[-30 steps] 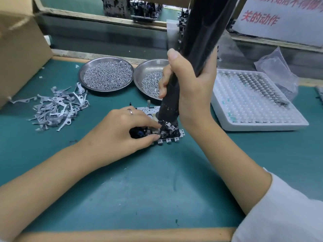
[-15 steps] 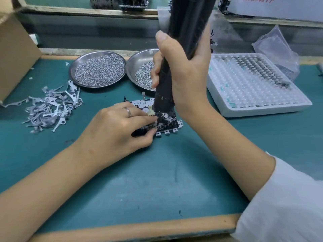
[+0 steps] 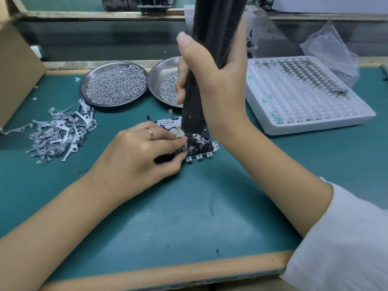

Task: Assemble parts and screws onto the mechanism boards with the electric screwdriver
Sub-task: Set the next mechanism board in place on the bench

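A small mechanism board (image 3: 202, 147), a silver plate with black parts, lies flat on the green mat at the centre. My right hand (image 3: 212, 80) grips the black electric screwdriver (image 3: 210, 59) upright, its tip down on the board. My left hand (image 3: 138, 156) lies on the board's left side, thumb and fingertips pinching a small metal part at the board right beside the screwdriver tip. The bit itself is hidden behind the tool's body.
Two steel dishes of screws (image 3: 114, 84) (image 3: 165, 80) stand behind the board. A heap of grey metal levers (image 3: 60, 133) lies at the left, a cardboard box (image 3: 14, 74) beyond it. At the right sit a white tray (image 3: 304, 97) of parts and a plastic bag (image 3: 329, 51).
My hands and the screwdriver stay on the board. The view has tilted a little lower and closer; the fingers of my left hand have shifted slightly toward the screwdriver tip.
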`<state>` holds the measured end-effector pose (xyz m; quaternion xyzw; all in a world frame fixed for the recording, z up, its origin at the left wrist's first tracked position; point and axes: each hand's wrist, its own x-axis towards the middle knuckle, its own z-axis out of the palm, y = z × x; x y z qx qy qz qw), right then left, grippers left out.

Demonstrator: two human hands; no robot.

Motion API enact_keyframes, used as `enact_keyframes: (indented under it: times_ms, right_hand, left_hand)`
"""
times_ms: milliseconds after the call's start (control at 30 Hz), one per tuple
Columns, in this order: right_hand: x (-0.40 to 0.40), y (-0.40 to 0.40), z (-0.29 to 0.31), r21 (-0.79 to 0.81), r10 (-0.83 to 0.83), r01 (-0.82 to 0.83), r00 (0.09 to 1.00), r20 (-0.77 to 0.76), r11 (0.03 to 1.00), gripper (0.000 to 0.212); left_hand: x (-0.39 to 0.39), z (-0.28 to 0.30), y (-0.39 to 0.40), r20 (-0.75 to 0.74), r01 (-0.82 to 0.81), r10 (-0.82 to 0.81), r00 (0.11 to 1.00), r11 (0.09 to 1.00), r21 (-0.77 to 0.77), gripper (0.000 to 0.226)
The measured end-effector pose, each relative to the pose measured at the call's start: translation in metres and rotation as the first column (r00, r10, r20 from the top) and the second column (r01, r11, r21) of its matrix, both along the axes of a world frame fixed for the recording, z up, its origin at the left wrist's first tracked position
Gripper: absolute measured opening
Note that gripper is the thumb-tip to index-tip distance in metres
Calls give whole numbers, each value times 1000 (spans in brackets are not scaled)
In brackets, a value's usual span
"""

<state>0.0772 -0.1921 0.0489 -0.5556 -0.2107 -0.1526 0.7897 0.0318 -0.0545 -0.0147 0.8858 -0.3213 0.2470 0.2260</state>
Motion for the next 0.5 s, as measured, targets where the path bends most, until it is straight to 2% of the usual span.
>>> enact_keyframes:
  times_ms: [167, 267, 400, 500]
  right_hand:
    - [-2, -2, 6, -55, -4, 8, 997, 71, 998, 33]
    - [3, -7, 4, -108, -66, 75, 994, 84, 991, 36]
    - [17, -19, -2, -322, -216, 227, 974, 71, 919, 43]
    - [23, -31, -15, -542, -276, 202, 959, -58, 816, 44]
  left_hand:
    - [-2, 2, 4, -103, -29, 28, 994, 1000, -10, 24]
    - [-2, 2, 6, -137, -56, 54, 989, 998, -12, 29]
    - [0, 1, 8, -101, -46, 57, 993, 993, 107, 53]
    - [3, 0, 10, -104, -60, 73, 992, 990, 124, 57]
